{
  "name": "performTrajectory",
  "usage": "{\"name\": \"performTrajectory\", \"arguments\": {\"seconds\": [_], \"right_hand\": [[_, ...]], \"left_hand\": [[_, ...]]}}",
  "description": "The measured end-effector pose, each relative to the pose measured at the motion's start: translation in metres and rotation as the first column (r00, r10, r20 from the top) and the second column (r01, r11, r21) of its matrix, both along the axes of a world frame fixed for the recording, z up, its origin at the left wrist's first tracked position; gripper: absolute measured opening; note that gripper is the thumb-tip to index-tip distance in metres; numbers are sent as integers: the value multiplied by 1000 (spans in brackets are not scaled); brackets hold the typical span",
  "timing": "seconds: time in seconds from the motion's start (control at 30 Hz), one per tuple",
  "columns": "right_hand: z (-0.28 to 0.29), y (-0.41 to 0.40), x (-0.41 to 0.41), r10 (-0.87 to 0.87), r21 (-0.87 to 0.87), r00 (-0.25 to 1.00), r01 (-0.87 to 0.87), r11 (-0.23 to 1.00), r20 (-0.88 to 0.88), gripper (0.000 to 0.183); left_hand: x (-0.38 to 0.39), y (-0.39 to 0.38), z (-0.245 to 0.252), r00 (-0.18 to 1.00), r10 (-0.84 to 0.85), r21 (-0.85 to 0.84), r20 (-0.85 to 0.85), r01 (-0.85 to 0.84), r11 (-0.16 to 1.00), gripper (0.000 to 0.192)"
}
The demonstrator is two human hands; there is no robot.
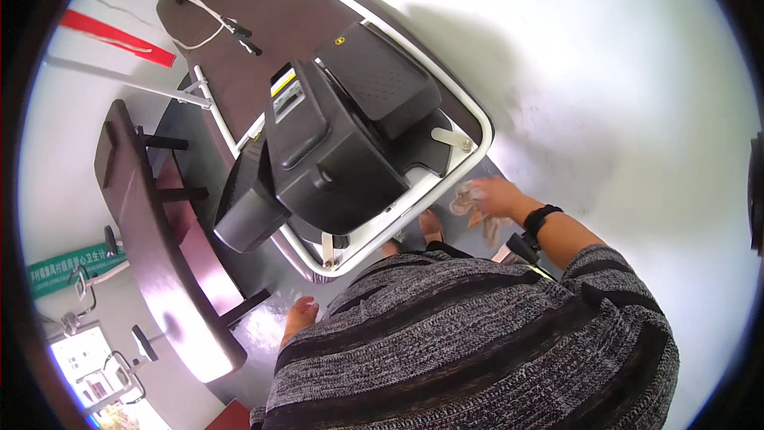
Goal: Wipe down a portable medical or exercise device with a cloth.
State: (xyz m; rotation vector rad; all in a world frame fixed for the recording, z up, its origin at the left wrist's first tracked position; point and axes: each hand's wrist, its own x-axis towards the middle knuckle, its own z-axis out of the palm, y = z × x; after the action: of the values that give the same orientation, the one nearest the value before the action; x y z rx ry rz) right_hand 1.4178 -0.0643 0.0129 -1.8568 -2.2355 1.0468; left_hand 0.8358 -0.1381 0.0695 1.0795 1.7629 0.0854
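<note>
My right hand (500, 196), with a black band around its wrist, grips a crumpled pale cloth (464, 200). Both are slightly blurred and lie just beyond the near corner of a white tubular frame (477, 158). My left hand (303, 312) hangs low beside my striped top, its fingers loosely bent and nothing visible in it. Between and ahead of my hands, a black plastic machine housing (340, 173) rests on the frame, bearing a yellow label. Behind it extends a brown padded treatment bed (268, 12).
A second brown padded bed (140, 209) on dark legs stands to the left. Red straps (119, 39) and a white cord with black handles (242, 36) hang near the first bed. A pale wall (644, 131) rises close on my right. Exercise equipment (122, 370) stands at lower left.
</note>
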Motion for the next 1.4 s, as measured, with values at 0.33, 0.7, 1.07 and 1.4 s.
{"name": "performTrajectory", "arguments": {"seconds": [0.33, 0.7, 1.07, 1.4], "right_hand": [[120, 87, 2, -409, 423, 900, 434, 796, -152, 58], [31, 192, 9, 187, 374, 913, -327, 868, 363, 35], [6, 408, -26, 198, 354, 950, -276, 894, 240, 40], [55, 526, -91, 171, 156, 945, -220, 963, 278, 41]], "left_hand": [[-91, -12, -129, 999, 37, 30, -26, -36, 999, 36], [26, 39, -17, 913, 359, -59, -196, -376, 925, 32], [150, 58, 52, 889, 374, 14, -265, -384, 923, 15], [179, -14, 24, 904, 326, -212, -276, -388, 897, 32]]}}
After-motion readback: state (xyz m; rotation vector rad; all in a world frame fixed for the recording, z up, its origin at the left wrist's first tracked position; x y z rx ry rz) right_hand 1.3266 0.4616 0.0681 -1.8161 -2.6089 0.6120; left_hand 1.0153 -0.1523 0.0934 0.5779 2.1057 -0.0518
